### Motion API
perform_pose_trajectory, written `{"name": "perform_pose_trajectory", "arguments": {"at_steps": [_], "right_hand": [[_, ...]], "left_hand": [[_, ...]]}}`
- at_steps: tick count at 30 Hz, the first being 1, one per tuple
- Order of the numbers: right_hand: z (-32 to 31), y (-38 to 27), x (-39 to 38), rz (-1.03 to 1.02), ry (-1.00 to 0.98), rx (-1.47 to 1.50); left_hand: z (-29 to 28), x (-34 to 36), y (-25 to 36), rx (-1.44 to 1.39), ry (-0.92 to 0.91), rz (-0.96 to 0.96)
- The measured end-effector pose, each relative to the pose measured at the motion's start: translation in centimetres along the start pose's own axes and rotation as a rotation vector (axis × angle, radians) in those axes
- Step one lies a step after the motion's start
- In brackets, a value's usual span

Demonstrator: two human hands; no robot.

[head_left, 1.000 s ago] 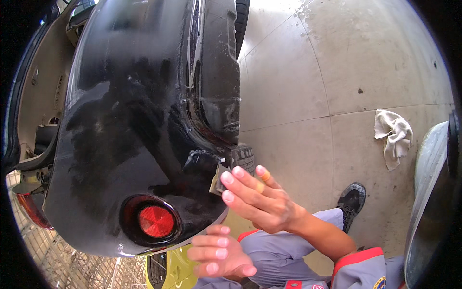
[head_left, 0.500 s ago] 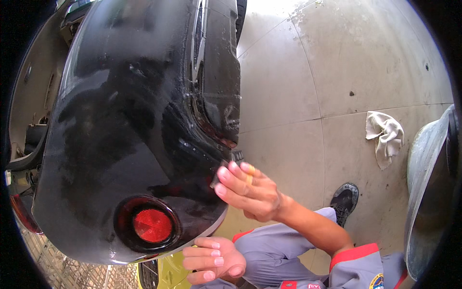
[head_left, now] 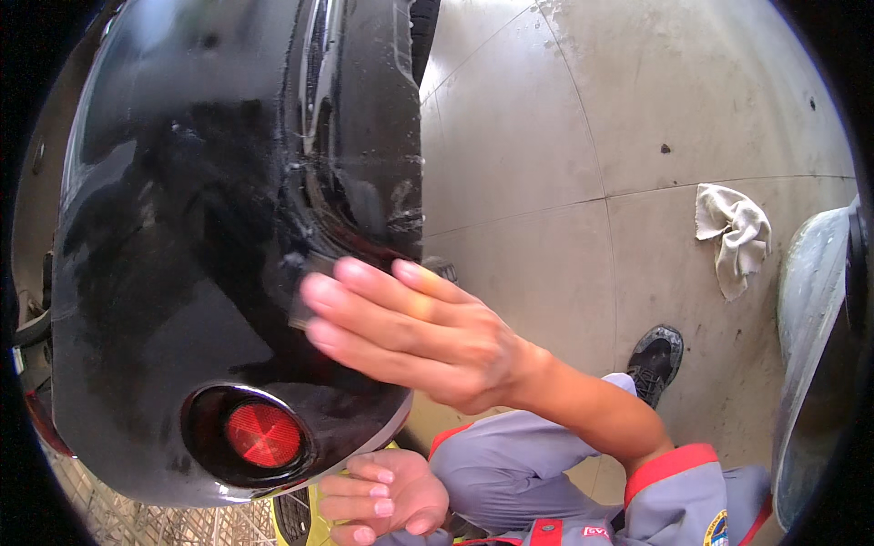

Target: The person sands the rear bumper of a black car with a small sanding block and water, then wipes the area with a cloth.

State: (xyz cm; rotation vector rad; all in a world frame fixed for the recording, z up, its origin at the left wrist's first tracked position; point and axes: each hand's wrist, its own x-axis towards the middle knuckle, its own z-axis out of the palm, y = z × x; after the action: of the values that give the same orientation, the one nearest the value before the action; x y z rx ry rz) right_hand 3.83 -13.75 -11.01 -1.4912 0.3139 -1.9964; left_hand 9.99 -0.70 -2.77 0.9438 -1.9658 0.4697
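Note:
A glossy black car bumper (head_left: 182, 237) with wet, smeared patches fills the left half, its round red reflector (head_left: 263, 432) set low in it. My right hand (head_left: 414, 337) lies with straight fingers over a thin grayish sanding sheet (head_left: 300, 314), pressing it on the bumper just below the curved groove; motion blurs the fingertips. My left hand (head_left: 391, 500) is palm up below the bumper's lower edge, fingers loosely bent and apart, holding nothing.
A crumpled white cloth (head_left: 733, 227) lies on the tiled floor (head_left: 519, 164). A grey metal curved object (head_left: 810, 291) stands at the right rim. My shoe (head_left: 654, 359) is near it. Wire racking (head_left: 155, 519) and a yellow panel (head_left: 311, 510) show beneath the bumper; a tire (head_left: 423, 36) is behind it.
My right hand has moved left and up across the bumper with the sheet. My left hand has shifted slightly down and left in view. The whole bumper appears farther left.

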Motion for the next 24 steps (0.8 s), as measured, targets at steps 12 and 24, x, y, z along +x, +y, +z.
{"name": "perform_pose_trajectory", "arguments": {"at_steps": [12, 24], "right_hand": [[2.6, -3.2, -3.8, 0.177, 0.127, -0.089], [0.9, -6.4, 4.1, 0.265, 0.085, -0.198]], "left_hand": [[1.4, 1.2, 0.6, 0.013, 0.011, -0.027], [2.6, 2.4, 1.8, -0.184, 0.131, -0.095]]}}
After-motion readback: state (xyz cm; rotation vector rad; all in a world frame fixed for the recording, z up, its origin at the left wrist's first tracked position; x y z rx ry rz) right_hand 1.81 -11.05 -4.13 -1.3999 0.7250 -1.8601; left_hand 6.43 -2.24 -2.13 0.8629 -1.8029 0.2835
